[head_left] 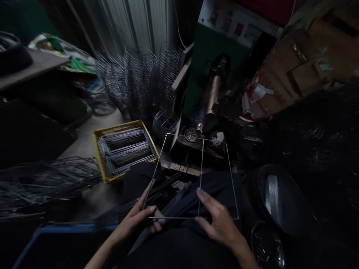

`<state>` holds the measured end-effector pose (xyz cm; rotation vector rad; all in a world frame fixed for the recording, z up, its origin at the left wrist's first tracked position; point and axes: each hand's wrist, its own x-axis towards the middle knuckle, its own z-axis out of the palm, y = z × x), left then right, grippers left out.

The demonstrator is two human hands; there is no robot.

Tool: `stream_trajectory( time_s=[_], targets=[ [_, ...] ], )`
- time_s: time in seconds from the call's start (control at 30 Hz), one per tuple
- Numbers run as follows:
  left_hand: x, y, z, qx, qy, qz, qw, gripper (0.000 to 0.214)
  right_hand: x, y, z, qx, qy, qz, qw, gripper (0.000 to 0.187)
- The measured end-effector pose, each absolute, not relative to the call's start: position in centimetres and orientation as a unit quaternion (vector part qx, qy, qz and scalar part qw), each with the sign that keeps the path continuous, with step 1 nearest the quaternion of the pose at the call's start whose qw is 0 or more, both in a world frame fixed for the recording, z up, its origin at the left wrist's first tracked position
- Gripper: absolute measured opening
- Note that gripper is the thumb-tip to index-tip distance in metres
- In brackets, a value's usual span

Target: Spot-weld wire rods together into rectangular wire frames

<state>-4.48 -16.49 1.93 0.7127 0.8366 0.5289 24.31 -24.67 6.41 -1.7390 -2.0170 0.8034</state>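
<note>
Dim workshop corner, concrete floor (92, 138) underfoot, corrugated metal wall (131, 22) behind; a seated person is working over dark trousers.

Left hand (137, 220) is pinching the near left corner of a rectangular wire frame (196, 175), thumb and fingers closed on the wire. Right hand (220, 224) is lying half open against the frame's near edge, index finger reaching up to the centre wire that is dividing the frame in two. The frame is hanging tilted above the lap, its far edge reaching toward the machine.

Containers, working outward. A yellow plastic crate (125, 149) is standing on the floor just left of the knees and is holding bundles of straight and bent wire pieces laid lengthwise. A blue bin rim (56, 231) is showing at the lower left; its contents cannot be made out. Round dark tubs (277, 201) are sitting to the right, one holding something pale and shiny, not identifiable. A small round wire basket (166, 121) is standing beyond the crate.

Loose wire (45, 183) is lying piled at the left. Stacked wire racks (140, 78) are leaning against the wall. A green machine (221, 48) with a brass-coloured cylinder (213, 91) is standing ahead. Cardboard boxes (294, 74) are sitting at the upper right; printing on them is too blurred to read. Panel labels on the machine are likewise illegible.
</note>
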Motion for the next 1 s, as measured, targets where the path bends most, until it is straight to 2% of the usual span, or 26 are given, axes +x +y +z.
stream_trajectory(
  time_s=[0.27, 0.5, 1.0],
  targets=[
    [-4.5, -17.5, 3.3, 0.328, 0.384, 0.258, 0.824, 0.090, 23.6, -25.2, 6.3, -0.580, -0.721, 0.325, 0.193, 0.081],
    [-4.3, -18.0, 3.9, 0.324, 0.386, 0.258, 0.824, 0.094, 23.5, -25.5, 7.2, -0.589, -0.717, 0.323, 0.185, 0.080],
    [-3.6, -17.8, 3.1, 0.350, 0.340, 0.271, 0.830, 0.089, 24.2, -24.8, 7.9, -0.596, -0.716, 0.319, 0.177, 0.080]
  ],
)
